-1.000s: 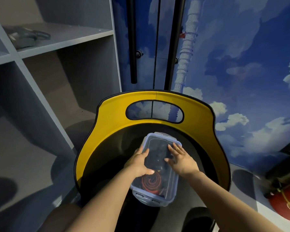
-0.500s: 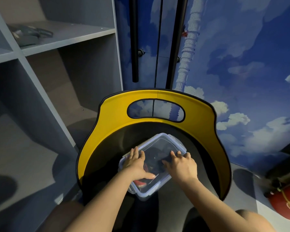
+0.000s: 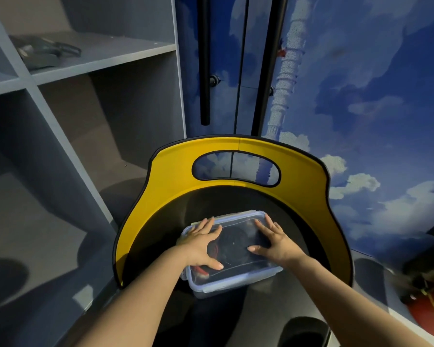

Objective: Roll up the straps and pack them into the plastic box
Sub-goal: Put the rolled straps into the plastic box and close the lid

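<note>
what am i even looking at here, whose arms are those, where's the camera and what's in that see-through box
There is no machine here. The picture comes from a wide-angle camera worn on a person's head, looking forward and down, so the two bare arms are that person's own. The left hand and the right hand lie with straight fingers flat on the clear lid of a plastic box with a bluish rim. Neither hand grips anything; they press or rest on the lid. The box sits on the black seat of a chair with a yellow backrest. Through the lid you can make out rolled straps, dark and red ones. Left of the chair is a grey shelf unit; behind it is a wall painted with sky and clouds.
</note>
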A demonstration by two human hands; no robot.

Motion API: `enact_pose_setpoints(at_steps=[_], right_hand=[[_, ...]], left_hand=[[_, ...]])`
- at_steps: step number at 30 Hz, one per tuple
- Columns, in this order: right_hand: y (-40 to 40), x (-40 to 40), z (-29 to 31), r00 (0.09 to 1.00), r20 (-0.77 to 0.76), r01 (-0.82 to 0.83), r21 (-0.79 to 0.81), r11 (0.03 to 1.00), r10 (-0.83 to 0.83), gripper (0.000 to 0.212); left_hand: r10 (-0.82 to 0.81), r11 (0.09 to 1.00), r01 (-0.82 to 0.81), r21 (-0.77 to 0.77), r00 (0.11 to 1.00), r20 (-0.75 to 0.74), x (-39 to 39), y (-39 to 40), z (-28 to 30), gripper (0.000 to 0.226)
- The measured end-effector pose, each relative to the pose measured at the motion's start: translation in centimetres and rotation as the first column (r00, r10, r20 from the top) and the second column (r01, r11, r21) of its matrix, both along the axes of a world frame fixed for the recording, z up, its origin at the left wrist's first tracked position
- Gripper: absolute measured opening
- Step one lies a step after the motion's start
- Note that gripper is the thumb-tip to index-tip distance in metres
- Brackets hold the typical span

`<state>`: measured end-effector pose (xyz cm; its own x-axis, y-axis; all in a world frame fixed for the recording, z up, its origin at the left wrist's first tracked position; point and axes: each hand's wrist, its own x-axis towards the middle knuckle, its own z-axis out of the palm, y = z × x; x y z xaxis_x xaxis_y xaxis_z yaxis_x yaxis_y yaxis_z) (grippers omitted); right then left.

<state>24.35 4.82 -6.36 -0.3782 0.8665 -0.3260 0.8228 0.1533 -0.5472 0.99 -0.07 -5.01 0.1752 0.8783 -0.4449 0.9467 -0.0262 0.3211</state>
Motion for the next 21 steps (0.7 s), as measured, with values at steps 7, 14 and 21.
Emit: enact_pose_setpoints(at_steps=[7,14,21], right_hand=[[-2.2,-0.8,-0.2,0.983,0.001,0.186,0.04,0.982,-0.186,0.085],[-3.6,-1.2,-0.8,0.908,-0.13,0.405,0.034,0.914,-0.398,0.096],[-2.8,-1.0,0.0,0.927,-0.086,0.368,0.013,0.93,-0.366,0.094]], left_hand=[[0.411,0.907,-0.411,0.09,0.911,0.029,0.9,-1.0,0.4,0.108],[0.589,0.805,-0.591,0.051,0.806,0.054,1.4,-1.2,-0.5,0.111],[0.626,0.779,-0.626,-0.027,0.776,0.075,0.4,-0.5,-1.2,0.114]])
